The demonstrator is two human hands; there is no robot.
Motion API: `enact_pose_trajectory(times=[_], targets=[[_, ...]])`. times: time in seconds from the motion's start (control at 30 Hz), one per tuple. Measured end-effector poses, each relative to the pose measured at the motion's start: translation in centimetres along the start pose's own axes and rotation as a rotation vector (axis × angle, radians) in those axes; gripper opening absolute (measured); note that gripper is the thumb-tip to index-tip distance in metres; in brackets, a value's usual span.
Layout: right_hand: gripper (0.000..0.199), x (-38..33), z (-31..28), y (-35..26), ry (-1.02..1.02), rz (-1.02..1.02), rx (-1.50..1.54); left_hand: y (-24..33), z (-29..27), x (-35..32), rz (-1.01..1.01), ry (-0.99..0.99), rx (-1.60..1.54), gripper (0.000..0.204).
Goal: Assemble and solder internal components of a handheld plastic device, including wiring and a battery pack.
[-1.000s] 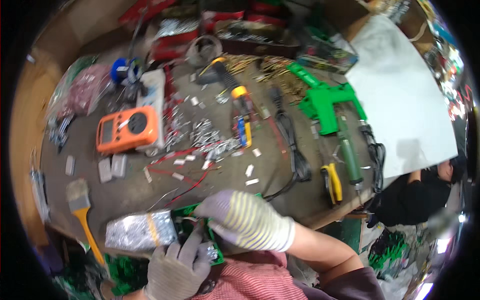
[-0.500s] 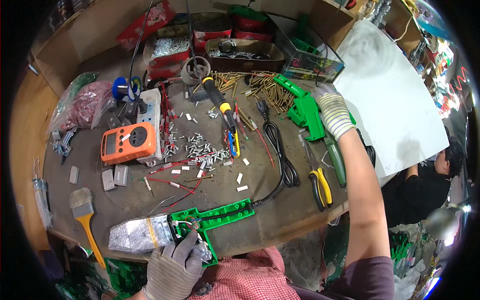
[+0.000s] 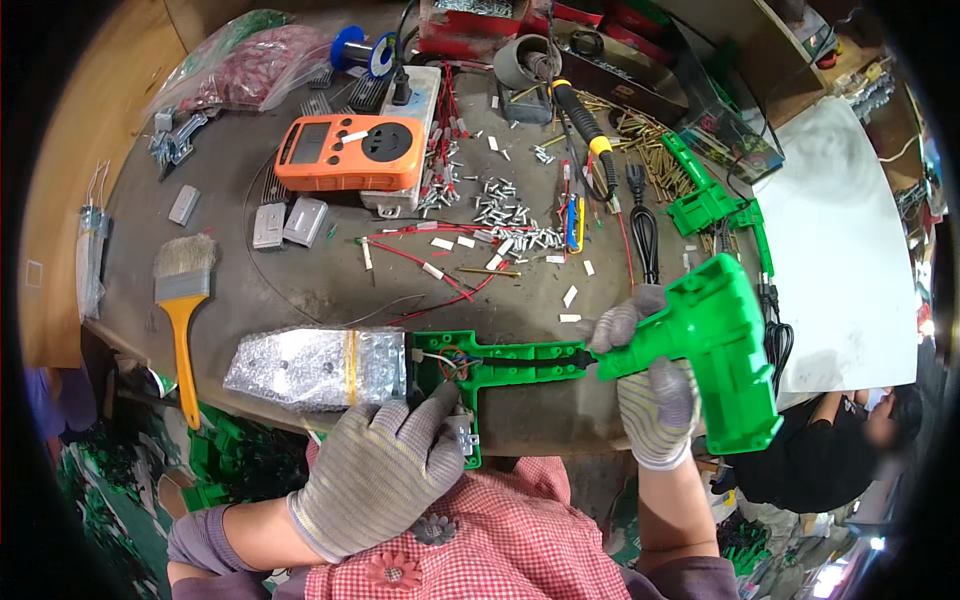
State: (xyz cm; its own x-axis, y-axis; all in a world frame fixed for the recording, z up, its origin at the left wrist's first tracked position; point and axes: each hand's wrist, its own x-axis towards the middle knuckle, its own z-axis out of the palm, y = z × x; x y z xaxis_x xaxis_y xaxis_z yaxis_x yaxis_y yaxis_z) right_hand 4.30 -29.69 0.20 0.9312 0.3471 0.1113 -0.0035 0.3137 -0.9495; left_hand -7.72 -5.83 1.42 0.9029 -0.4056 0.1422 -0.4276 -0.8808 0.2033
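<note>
At the table's front edge lies a green plastic housing half (image 3: 535, 363) with wires and a black cord inside its handle. A bubble-wrapped part with a yellow band (image 3: 300, 368) joins its left end. My left hand (image 3: 385, 470) is closed at the housing's near edge, a fingertip at the coloured wires (image 3: 455, 365) and the thumb by a small metal piece. My right hand (image 3: 660, 405) grips a second green housing half (image 3: 725, 350) by its narrow handle. This half is raised just right of the first one, their handle ends close together. The fingers of my right hand are partly hidden behind it.
Loose screws (image 3: 510, 215), white sleeves and red wires lie mid-table. An orange meter (image 3: 350, 152) sits on a power strip. A soldering iron (image 3: 585, 125) leans from its holder. A brush (image 3: 183, 310) lies left, more green parts (image 3: 700, 195) right. A co-worker (image 3: 830, 450) is at right.
My right hand has come back from the far right with a green housing half in it. My left hand stays at the wired half. The view has shifted.
</note>
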Motion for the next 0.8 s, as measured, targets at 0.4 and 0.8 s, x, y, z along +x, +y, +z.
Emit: enact_pose_trajectory(times=[0.4,0.8], targets=[[0.049,0.6,4.3,3.3,-0.283,-0.579,-1.236,-1.3,0.3,-1.1,-0.007,-0.030,-0.210,0.033],[0.071,1.1,4.7,1.0,-0.520,-0.269,-1.173,-5.7,-0.4,0.6,0.018,0.160,-0.307,0.105]])
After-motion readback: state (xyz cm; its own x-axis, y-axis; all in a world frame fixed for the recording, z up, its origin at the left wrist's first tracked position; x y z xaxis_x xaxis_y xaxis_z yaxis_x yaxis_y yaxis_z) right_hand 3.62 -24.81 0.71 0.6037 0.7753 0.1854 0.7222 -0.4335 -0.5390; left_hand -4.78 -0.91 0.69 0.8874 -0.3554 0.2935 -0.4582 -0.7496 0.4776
